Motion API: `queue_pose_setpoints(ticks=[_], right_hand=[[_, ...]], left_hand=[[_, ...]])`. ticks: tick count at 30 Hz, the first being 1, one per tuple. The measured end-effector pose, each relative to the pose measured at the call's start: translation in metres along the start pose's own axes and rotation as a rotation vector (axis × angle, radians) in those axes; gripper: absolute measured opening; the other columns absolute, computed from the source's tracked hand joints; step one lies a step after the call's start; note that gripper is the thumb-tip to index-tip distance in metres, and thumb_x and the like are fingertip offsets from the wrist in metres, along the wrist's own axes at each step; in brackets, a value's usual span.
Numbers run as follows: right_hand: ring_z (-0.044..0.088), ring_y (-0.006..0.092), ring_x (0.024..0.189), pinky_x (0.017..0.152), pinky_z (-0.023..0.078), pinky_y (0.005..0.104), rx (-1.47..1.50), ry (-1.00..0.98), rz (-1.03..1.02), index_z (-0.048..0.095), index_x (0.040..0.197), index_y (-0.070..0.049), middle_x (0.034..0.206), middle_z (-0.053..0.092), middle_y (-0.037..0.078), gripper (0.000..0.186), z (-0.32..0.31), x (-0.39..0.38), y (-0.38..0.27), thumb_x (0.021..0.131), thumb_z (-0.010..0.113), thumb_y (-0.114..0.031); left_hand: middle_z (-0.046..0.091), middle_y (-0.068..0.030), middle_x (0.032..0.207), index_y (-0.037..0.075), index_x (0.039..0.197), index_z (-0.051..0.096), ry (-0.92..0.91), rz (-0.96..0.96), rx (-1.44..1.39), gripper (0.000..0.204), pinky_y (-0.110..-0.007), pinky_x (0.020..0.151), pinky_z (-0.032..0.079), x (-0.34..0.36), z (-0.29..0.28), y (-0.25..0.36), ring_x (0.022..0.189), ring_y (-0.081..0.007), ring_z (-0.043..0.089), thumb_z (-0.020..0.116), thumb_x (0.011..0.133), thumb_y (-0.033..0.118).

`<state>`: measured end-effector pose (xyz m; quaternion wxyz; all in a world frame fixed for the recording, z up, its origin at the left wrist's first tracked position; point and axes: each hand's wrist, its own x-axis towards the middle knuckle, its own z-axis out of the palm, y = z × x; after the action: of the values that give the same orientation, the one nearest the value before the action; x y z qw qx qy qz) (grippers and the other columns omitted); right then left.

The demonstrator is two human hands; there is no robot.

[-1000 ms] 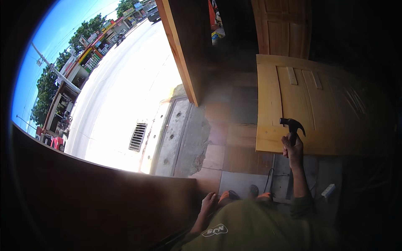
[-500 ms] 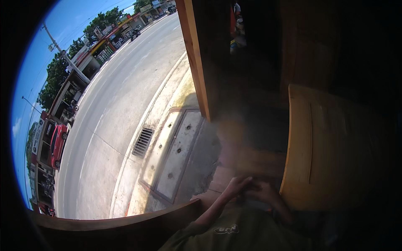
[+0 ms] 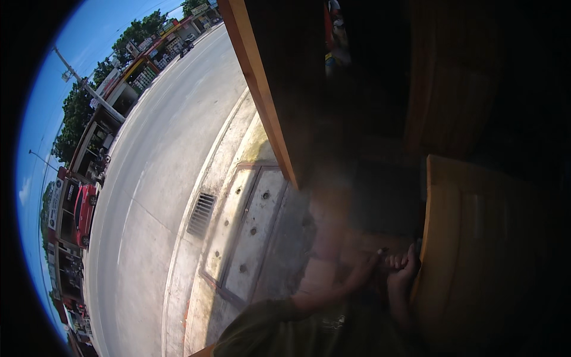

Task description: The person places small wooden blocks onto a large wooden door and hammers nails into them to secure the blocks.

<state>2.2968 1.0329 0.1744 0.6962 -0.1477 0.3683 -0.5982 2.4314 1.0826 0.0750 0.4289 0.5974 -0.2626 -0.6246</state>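
Note:
My left hand reaches across to the right and meets my right hand in deep shade. The right one is closed, its fingers curled and its thumb up; whatever it may hold is hidden. Too dark to read are the left hand's fingers, which lie against or just beside the right hand. Close by on the right stands a yellow-brown wooden panel, its pale edge almost touching my right hand.
A wooden post rises ahead on the left. Beyond it are a concrete slab with holes, a drain grate and a sunlit road. Across the road stand a red car and shopfronts. A dark interior fills the right.
My hands have shifted right, toward the wooden panel's edge, and the right one now shows curled fingers. The view has turned, and the wooden ledge at lower left has mostly gone out of it.

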Motion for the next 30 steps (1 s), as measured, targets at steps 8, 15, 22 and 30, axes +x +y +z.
queue_pose_setpoints(ticks=[8, 15, 22, 30], right_hand=[[0.040, 0.0181, 0.051, 0.061, 0.046, 0.0396, 0.129, -0.003, 0.021, 0.036, 0.064, -0.016, 0.054, 0.038, 0.003, 0.050, 0.057, 0.112, -0.025, 0.109, 0.053, -0.029], [0.054, 0.0215, 0.062, 0.072, 0.052, 0.0421, 0.236, -0.093, -0.100, 0.035, 0.067, -0.015, 0.062, 0.052, 0.007, 0.047, 0.040, 0.156, -0.052, 0.110, 0.049, -0.028], [0.073, 0.0191, 0.110, 0.096, 0.058, 0.0361, -0.821, -0.110, -0.282, 0.071, 0.119, 0.000, 0.101, 0.078, 0.015, 0.035, 0.054, 0.200, -0.086, 0.109, 0.060, -0.032], [0.073, 0.0161, 0.111, 0.098, 0.056, 0.0316, -1.042, -0.048, 0.072, 0.068, 0.131, -0.001, 0.120, 0.076, 0.015, 0.040, 0.116, 0.236, -0.076, 0.096, 0.078, -0.018]], left_hand=[[0.065, -0.0107, 0.092, 0.001, 0.124, 0.063, 0.139, 0.593, 0.570, 0.027, -0.036, 0.063, 0.050, 0.058, 0.022, 0.151, 0.076, -0.0230, 0.064, 0.060, 0.104, 0.020], [0.069, -0.0179, 0.101, -0.002, 0.127, 0.064, 0.061, 0.739, 0.770, 0.028, -0.043, 0.070, 0.055, 0.133, 0.042, 0.175, 0.083, -0.0338, 0.069, 0.064, 0.099, 0.004], [0.069, -0.0072, 0.076, 0.002, 0.115, 0.068, -0.317, 0.028, 0.277, 0.050, -0.033, 0.064, 0.051, 0.225, 0.015, 0.288, 0.066, -0.0170, 0.063, 0.051, 0.113, 0.048], [0.067, -0.0060, 0.075, 0.001, 0.133, 0.064, -0.735, 0.475, 0.544, 0.065, -0.029, 0.061, 0.050, 0.291, 0.039, 0.366, 0.067, -0.0116, 0.063, 0.042, 0.112, 0.059]])
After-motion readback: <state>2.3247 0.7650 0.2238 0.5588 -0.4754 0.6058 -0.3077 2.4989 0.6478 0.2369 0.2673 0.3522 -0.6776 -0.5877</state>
